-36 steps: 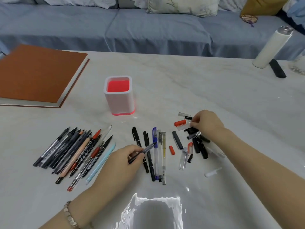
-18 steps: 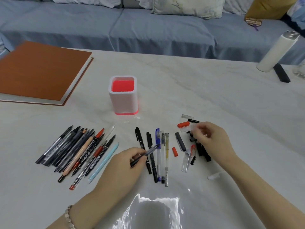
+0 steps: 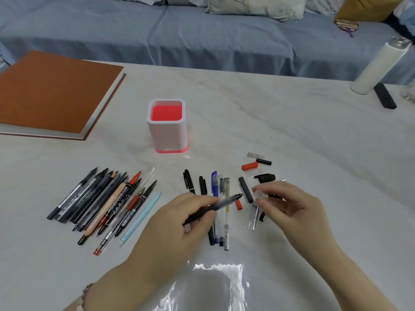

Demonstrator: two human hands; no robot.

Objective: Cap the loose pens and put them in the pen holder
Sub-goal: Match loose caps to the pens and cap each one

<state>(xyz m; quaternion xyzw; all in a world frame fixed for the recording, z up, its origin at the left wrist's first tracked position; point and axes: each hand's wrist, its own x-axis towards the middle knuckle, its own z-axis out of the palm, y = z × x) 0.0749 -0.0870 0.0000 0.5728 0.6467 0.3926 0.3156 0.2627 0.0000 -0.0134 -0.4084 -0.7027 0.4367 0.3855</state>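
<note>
My left hand (image 3: 179,223) grips an uncapped black pen (image 3: 221,204) whose tip points right, above a short row of capped pens (image 3: 221,212). My right hand (image 3: 289,207) pinches a clear cap (image 3: 259,195) a few centimetres from that pen tip. A white pen holder (image 3: 167,129) with a red inside stands empty behind the hands. Several uncapped pens (image 3: 105,203) lie in a fan on the left. Loose caps (image 3: 256,167), black, red and clear, lie scattered beyond and under my right hand.
A brown-covered book (image 3: 56,93) lies at the far left. A white bottle (image 3: 379,66) and a black bar (image 3: 385,98) sit at the far right edge. A blue sofa (image 3: 202,37) runs behind the table. Glare marks the near table edge (image 3: 215,286).
My right hand lifted out of the cap pile with a clear cap and came toward the pen. My left hand raised the pen and swung its tip right.
</note>
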